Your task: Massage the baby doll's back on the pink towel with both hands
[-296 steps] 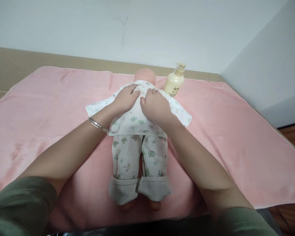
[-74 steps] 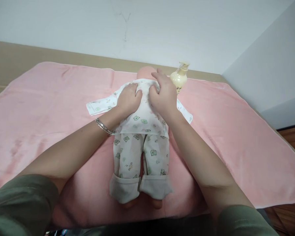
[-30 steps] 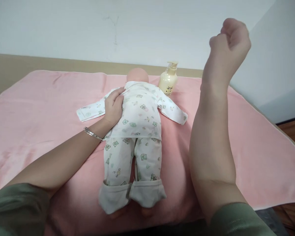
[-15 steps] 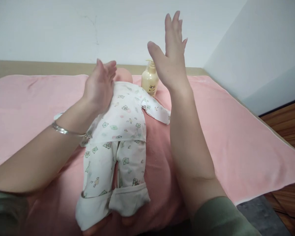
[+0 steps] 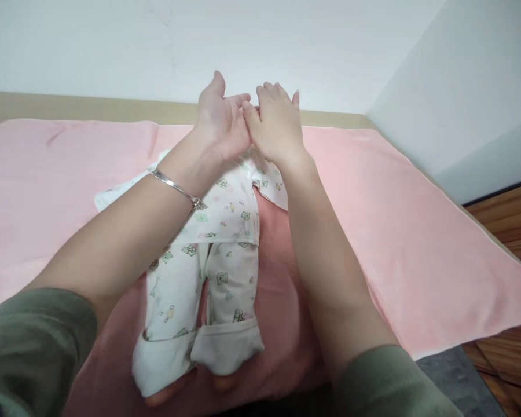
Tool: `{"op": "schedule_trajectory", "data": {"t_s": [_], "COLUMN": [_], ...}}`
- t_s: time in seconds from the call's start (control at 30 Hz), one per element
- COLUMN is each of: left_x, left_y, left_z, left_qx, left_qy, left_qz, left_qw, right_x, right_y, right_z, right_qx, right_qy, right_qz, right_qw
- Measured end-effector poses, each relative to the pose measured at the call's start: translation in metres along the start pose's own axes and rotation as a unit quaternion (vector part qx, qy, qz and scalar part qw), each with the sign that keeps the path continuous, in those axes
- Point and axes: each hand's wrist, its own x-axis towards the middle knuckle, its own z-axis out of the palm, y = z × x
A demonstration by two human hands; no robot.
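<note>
A baby-sized figure in a white top [image 5: 217, 202] and white trousers [image 5: 230, 281] with small animal prints lies on a pink cloth [image 5: 417, 243]. Its trouser legs are rolled up at the ends. Above its upper part, my left hand [image 5: 226, 124] is turned palm up with its fingers apart and nothing in it. Beside it, my right hand [image 5: 278, 124] is palm down, fingers spread, its thumb side close to or touching my left fingers. The figure's head and the pump bottle are hidden behind my hands.
A pale wall [image 5: 113, 52] rises behind the table's back edge [image 5: 342, 120]. Another wall stands at the right, with brown wood-grained panels [image 5: 512, 214] below it. Something dark grey [image 5: 460, 376] lies low at the right.
My left hand has moved right and turned palm up. My right hand has come down and left beside it, palm down. The pump bottle and the figure's head are now covered.
</note>
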Motion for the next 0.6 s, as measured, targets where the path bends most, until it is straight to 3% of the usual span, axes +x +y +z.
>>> {"op": "schedule_trajectory", "data": {"t_s": [0.13, 0.27, 0.4, 0.5, 0.6], "left_x": [0.002, -0.01, -0.023, -0.045, -0.076], "left_y": [0.002, 0.016, 0.034, 0.051, 0.069], "left_z": [-0.007, -0.018, -0.053, -0.075, -0.079], "left_qx": [-0.074, -0.139, -0.112, -0.06, -0.084], "left_qy": [-0.084, -0.055, -0.081, -0.114, -0.097], "left_qz": [-0.042, -0.067, -0.033, -0.011, -0.023], "left_qw": [0.993, 0.986, 0.99, 0.992, 0.991], "right_x": [-0.004, -0.004, 0.0, 0.003, 0.003], "right_y": [-0.004, -0.003, 0.003, 0.005, 0.005], "right_z": [0.0, 0.014, 0.027, 0.031, 0.031], "right_qx": [-0.026, -0.042, -0.03, -0.025, -0.023], "right_qy": [0.031, 0.078, 0.102, 0.121, 0.131], "right_qz": [-0.002, 0.009, 0.007, 0.007, 0.017], "right_qw": [0.999, 0.996, 0.994, 0.992, 0.991]}}
